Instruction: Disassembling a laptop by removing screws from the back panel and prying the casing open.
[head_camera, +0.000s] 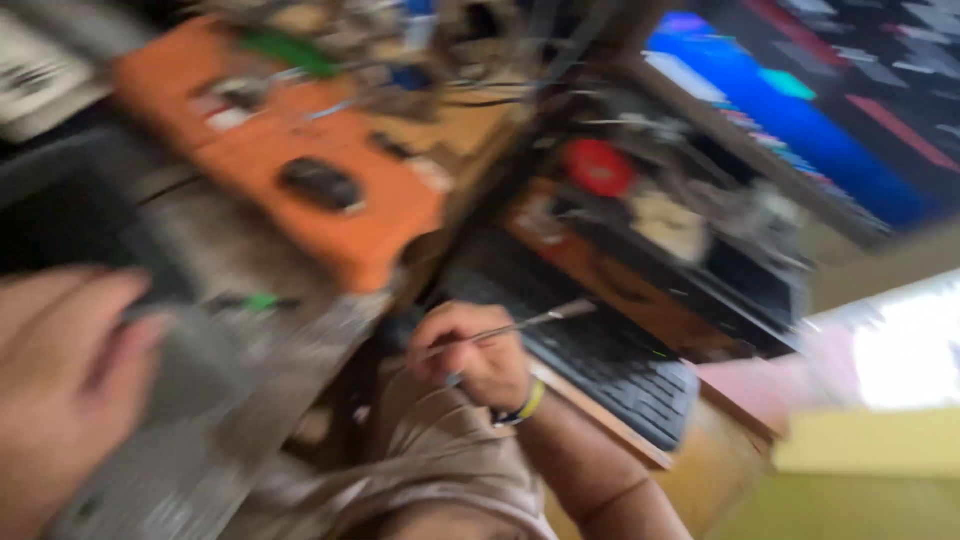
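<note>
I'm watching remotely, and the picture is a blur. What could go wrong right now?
The right hand holds thin metal tweezers with the tips pointing out over the black keyboard; a slip could jab something. The left hand grips a grey board close to the camera, and it might knock the cluttered orange mat.

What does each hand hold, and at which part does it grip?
The right hand holds thin metal tweezers by the rear end, tips free. The left hand rests on a blurred grey object; its grip cannot be told.

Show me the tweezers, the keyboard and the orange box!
tweezers (545, 318): head view, on the thin metal arms.
keyboard (620, 365): head view, on the black keys.
orange box (380, 215): head view, on its top.
</note>
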